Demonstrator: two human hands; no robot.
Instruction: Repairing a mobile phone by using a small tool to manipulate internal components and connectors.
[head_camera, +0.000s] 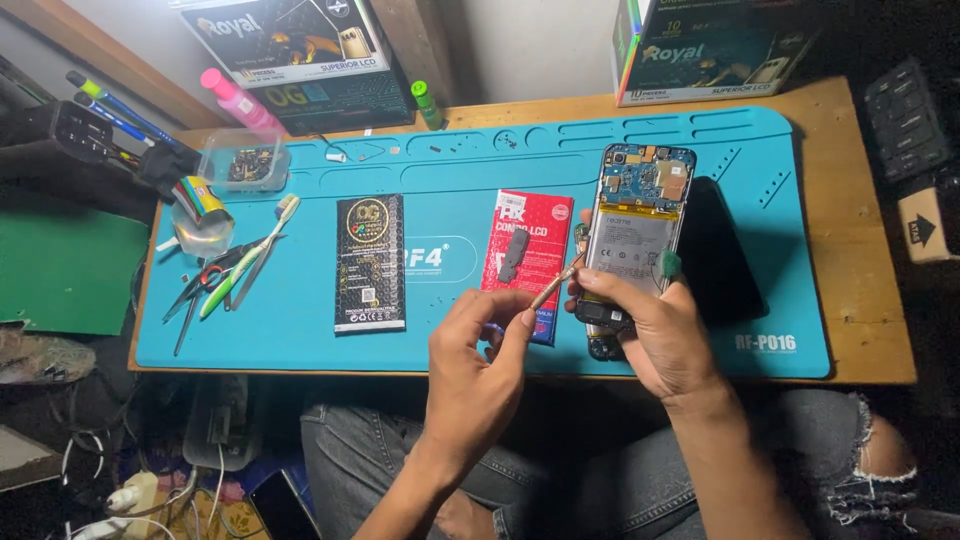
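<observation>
Head view, looking down over a wooden worktop (860, 260) covered by a blue repair mat (450, 330). Left hand (480, 355) raised above the mat's near edge, fingers (520, 315) pinched on a thin tan stick-like tool (556, 283); its tip angles up and right to the lower left edge of the opened phone (637, 235). Exactly where the tip touches is hard to make out. Right hand (655, 330) clasps the bottom end of the phone, thumb across its lower edge, fingers curled under. Phone lies back-up on the mat, cover off, grey battery (632, 245) and blue circuit board (648, 175) exposed. A dark panel (722, 262) lies just beside it on the right.

Left of the phone: red flat package (530, 255) with a small grey piece resting on it; further left, a black flat package (370, 262). Far left of mat: scissors, tweezers and a toothbrush in a loose cluster (235, 270), a clear tub of small parts (245, 163), a pink bottle (240, 100). Two printed cartons (700, 50) stand along the back edge. Person's knees in torn jeans (860, 460) below the worktop.
</observation>
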